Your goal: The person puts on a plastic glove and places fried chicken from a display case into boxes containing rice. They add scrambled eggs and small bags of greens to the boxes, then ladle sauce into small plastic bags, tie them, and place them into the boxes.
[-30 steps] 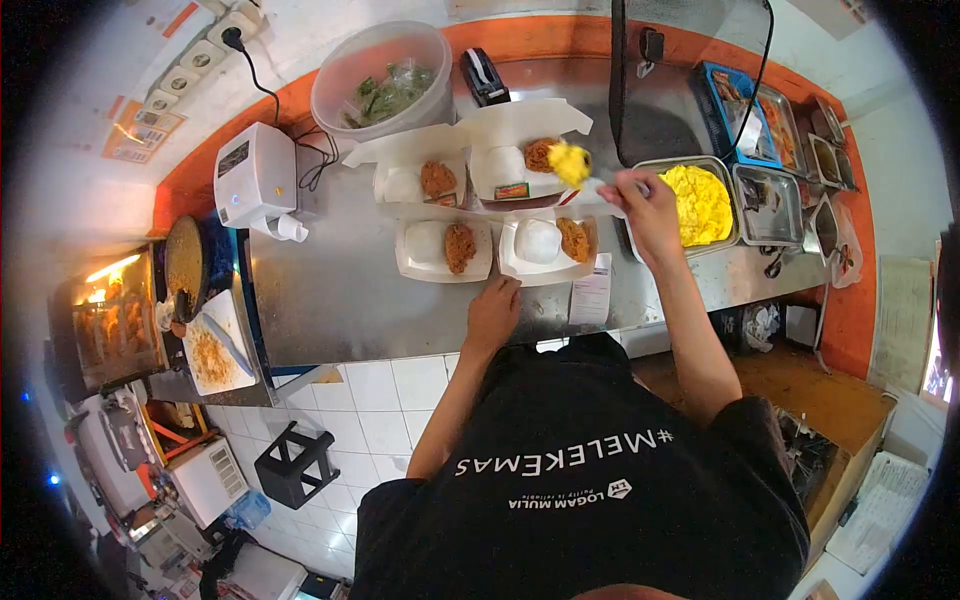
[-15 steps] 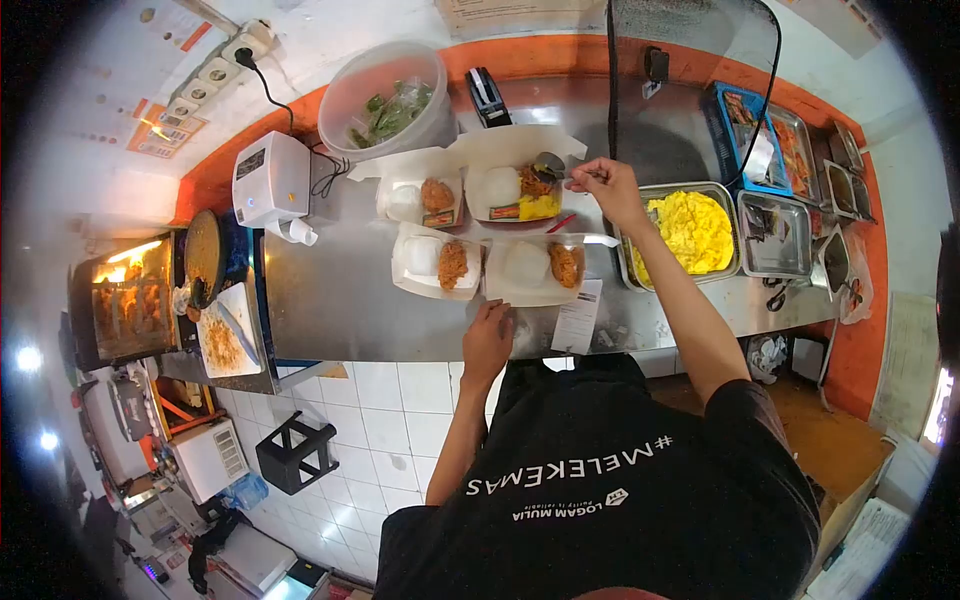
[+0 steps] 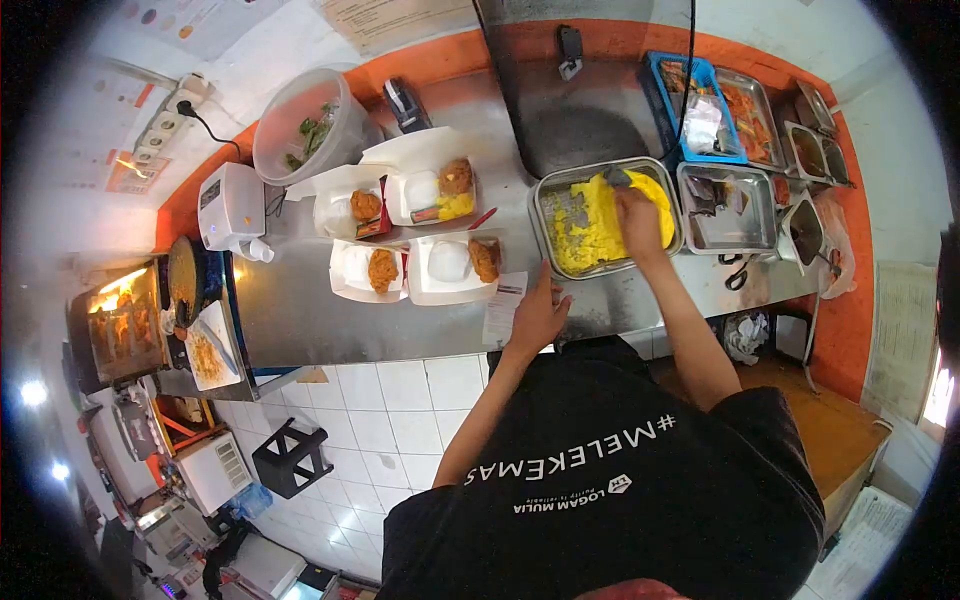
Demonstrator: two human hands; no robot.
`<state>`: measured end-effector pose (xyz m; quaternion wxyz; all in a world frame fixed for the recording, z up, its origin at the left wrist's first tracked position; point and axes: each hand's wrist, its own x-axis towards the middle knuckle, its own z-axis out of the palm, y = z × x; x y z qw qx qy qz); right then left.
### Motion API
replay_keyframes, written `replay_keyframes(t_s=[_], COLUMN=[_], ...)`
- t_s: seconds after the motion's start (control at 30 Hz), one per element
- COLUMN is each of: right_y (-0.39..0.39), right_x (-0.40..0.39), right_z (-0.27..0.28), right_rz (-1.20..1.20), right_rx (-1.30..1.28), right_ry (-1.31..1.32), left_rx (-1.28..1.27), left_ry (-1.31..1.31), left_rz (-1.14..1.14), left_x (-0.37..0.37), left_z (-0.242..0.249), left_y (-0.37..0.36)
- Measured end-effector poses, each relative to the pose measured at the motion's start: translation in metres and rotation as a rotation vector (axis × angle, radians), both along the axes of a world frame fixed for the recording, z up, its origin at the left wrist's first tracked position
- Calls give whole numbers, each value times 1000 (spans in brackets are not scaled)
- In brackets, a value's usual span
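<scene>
The right hand (image 3: 637, 224) grips a spoon (image 3: 615, 178); one hard scoop could skid the tray (image 3: 545, 222) beside the unclenched left hand (image 3: 541, 310).

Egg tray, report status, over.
Right hand gripping spoon at scrambled egg's far edge. Left hand by near-left corner of egg tray. No obstruction visible.
</scene>
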<state>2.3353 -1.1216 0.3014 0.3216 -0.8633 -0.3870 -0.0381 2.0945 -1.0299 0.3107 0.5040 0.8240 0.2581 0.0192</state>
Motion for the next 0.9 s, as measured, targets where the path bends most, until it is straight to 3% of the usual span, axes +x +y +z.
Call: replay_keyframes(t_s=[0.07, 0.1, 0.13, 0.2, 0.27, 0.3, 0.43, 0.53, 0.7, 0.73, 0.8, 0.9], right_y=[9, 7, 11, 11, 6, 4, 1, 3, -11, -12, -11, -18], right_x=[-15, -25, -33, -53, -63, -62, -31, -19, -32, -24, -6, 0], right_z=[-36, -44, -60, -36, -4, -3, -4, -20, -19, -19, -11, -24], right_rz=[5, 136, 177, 161, 298, 233, 227, 244, 655, 661, 484, 482], right_rx=[-125, -5, -77, -162, -76, -27, 44, -63, -76, -81, -122, -292], right_ry=[123, 206, 105, 163, 211, 365, 76, 90, 204, 208, -58, -41], left_rx=[102, 49, -7, -6, -7, 7, 93, 89, 147, 130, 110, 316], left_ry=[-14, -16, -11, -26, -38, -77, -54, 43, -3, 6, 18, 69], left_rz=[20, 55, 87, 110, 136, 130, 119, 128, 155, 156, 154, 142], left_x=[16, 24, 25, 28, 26, 26, 24, 25, 27, 26, 27, 26], left_z=[-12, -16, -17, -14, -13, -13, -28, -18, -26, -21, -16, -16], left_y=[-5, -4, -6, -7, -8, -7, -6, -8, -6, -7, -9, -13])
